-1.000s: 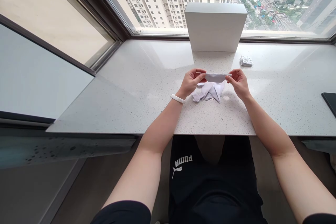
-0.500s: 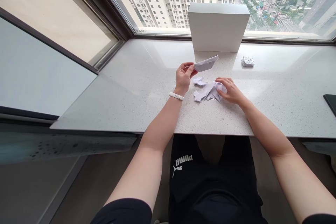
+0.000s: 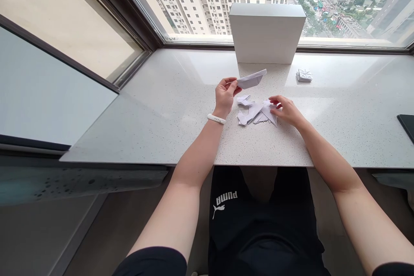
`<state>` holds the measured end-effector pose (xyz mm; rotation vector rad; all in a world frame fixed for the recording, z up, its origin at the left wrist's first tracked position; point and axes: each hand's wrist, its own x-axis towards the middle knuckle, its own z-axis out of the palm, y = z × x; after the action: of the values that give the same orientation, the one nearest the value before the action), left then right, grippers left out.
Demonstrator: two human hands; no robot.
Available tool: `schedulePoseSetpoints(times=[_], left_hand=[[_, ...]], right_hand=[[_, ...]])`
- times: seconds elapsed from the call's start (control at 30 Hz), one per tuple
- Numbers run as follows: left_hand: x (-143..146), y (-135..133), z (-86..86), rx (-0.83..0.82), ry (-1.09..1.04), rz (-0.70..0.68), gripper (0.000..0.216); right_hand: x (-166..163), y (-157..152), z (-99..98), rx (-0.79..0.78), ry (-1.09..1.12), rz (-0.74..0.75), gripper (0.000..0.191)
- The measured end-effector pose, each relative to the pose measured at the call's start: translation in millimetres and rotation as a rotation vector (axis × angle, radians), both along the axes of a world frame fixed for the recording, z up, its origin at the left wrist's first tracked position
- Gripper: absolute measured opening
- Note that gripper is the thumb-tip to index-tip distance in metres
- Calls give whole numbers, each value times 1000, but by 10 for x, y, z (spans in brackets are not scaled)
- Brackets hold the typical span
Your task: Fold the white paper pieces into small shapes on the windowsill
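My left hand (image 3: 227, 92), with a white band (image 3: 216, 118) on its wrist, pinches one end of a folded white paper piece (image 3: 252, 79). The paper is raised above the counter and points to the right. Below it lies a loose pile of folded white papers (image 3: 254, 112), several of them overlapping at angles. At the pile's right edge is my right hand (image 3: 286, 111), palm down with fingers curved and spread apart. Its fingertips reach the rightmost paper; whether they press on it I cannot tell.
A white speckled counter (image 3: 168, 112) runs along the window. A large white box (image 3: 265, 36) stands at the back against the glass. Right of it sits a small stack of folded paper (image 3: 304, 75). A dark flat object (image 3: 406, 126) lies at the far right.
My right hand has shifted slightly right, off the middle of the pile to its edge, its fingers lifting and more paper showing. My left hand still holds the folded paper, almost unmoved.
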<state>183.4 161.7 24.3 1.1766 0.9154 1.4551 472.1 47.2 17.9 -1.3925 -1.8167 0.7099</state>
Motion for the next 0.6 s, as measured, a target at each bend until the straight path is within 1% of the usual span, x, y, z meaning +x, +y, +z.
schedulePoseSetpoints(times=[0.07, 0.2, 0.3, 0.4, 0.6], left_hand=[[-1, -6, 9, 5, 4, -10, 25], [-8, -3, 10, 12, 7, -7, 26], [-15, 4, 2, 9, 10, -5, 25], [-16, 7, -6, -1, 9, -3, 23], [-2, 2, -13, -9, 17, -8, 19]], right_hand=[[29, 26, -35, -3, -7, -39, 44], [142, 76, -122, 16, -106, -145, 45], [215, 99, -155, 1, -142, -211, 40], [232, 109, -137, -2, -120, -229, 35], [149, 88, -55, -3, -85, -248, 34]])
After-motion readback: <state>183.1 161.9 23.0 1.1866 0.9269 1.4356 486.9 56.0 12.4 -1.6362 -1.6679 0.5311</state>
